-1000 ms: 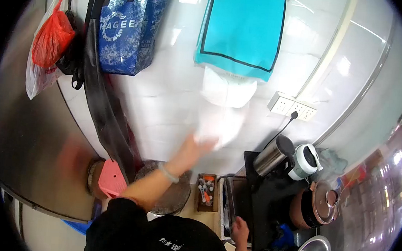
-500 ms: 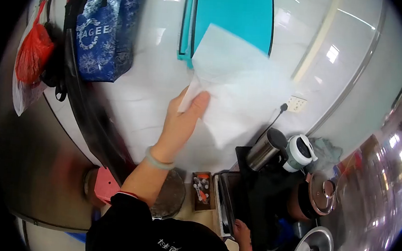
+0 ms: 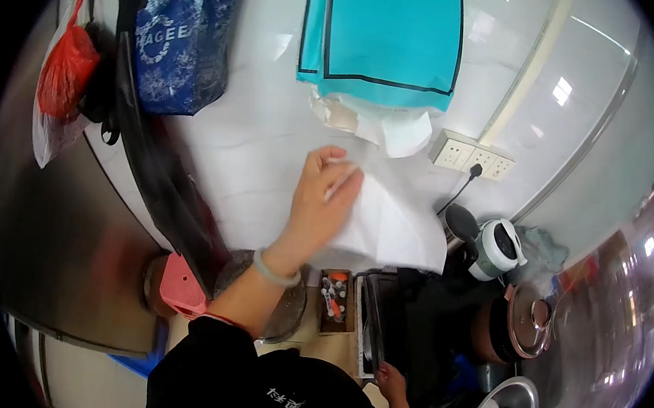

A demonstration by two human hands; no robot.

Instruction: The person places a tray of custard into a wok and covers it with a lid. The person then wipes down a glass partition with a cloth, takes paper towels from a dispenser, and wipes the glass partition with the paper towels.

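In the middle of the view, my left hand (image 3: 326, 196) is closed on a white paper towel (image 3: 390, 216), pinched between thumb and fingers. The sheet hangs down to the right, slightly blurred. Above it, a teal pack of paper towels (image 3: 391, 45) hangs on the wall, with torn white sheets (image 3: 393, 127) sticking out of its lower end. Low at the right, my right hand (image 3: 390, 381) is curled at the edge of a black tray (image 3: 375, 313); its fingers are partly hidden.
A wall socket strip (image 3: 473, 155) has a black plug in it. A steel kettle (image 3: 460, 225), white-green lidded jar (image 3: 497, 250), brown pot (image 3: 512, 323) and metal bowl (image 3: 529, 404) stand at the right. A blue bag (image 3: 182, 50) and red plastic bag (image 3: 67, 72) hang at the left.
My left hand has brought the paper towel down and away from the teal pack, so the pack's lower end and torn sheets now show. My right hand stays by the black tray.
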